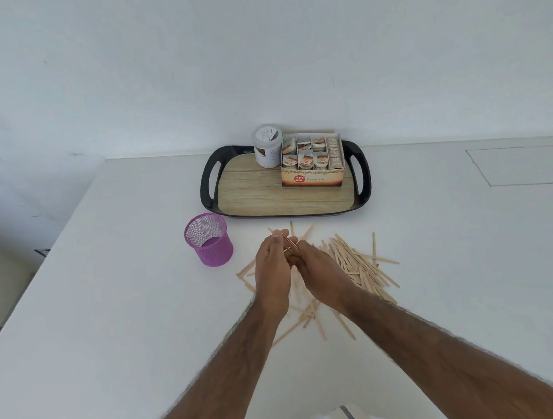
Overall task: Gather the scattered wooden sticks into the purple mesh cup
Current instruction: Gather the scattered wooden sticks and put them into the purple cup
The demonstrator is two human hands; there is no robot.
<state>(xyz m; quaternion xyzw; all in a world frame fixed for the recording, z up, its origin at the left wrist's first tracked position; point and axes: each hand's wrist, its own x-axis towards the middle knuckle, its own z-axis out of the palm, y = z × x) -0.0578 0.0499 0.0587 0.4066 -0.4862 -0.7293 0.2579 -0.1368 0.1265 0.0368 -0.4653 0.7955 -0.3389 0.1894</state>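
Pale, flat wooden sticks (360,265) are lying crisscrossed in a loose heap in front of you, thickest on the right. The purple mesh cup (208,241) is standing upright to their left, not touching them.

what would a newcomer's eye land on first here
Two bare hands meet mid-table: the left hand pinches a bundle of sticks, with the right hand close beside it. Under and to the right of them sprawl the scattered sticks, and the purple mesh cup stands upright just to the left, no sticks showing inside. Behind sits a black tray with a tea box and a jar.
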